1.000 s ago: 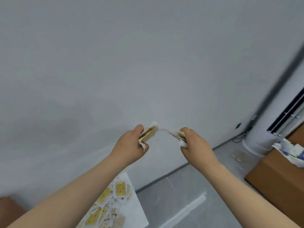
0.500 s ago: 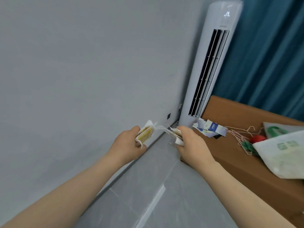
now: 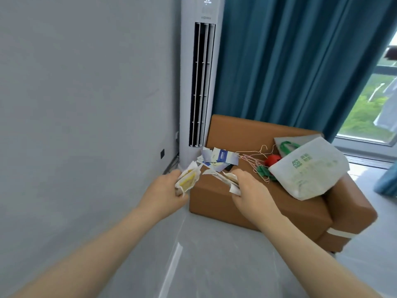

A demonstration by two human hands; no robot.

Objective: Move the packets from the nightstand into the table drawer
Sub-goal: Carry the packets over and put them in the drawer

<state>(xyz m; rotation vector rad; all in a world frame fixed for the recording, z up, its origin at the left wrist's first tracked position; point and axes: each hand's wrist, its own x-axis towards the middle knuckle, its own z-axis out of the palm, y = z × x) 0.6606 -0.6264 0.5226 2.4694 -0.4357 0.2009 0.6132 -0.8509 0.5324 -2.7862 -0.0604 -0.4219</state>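
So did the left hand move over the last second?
Yes. The left hand, gripping packets, has swung right, past the wall socket to the foot of the air conditioner.

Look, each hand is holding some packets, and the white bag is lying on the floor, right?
Not quite. The head view shows the white bag lying on the brown box, not on the floor. The rest holds: the left hand and the right hand each grip some packets.
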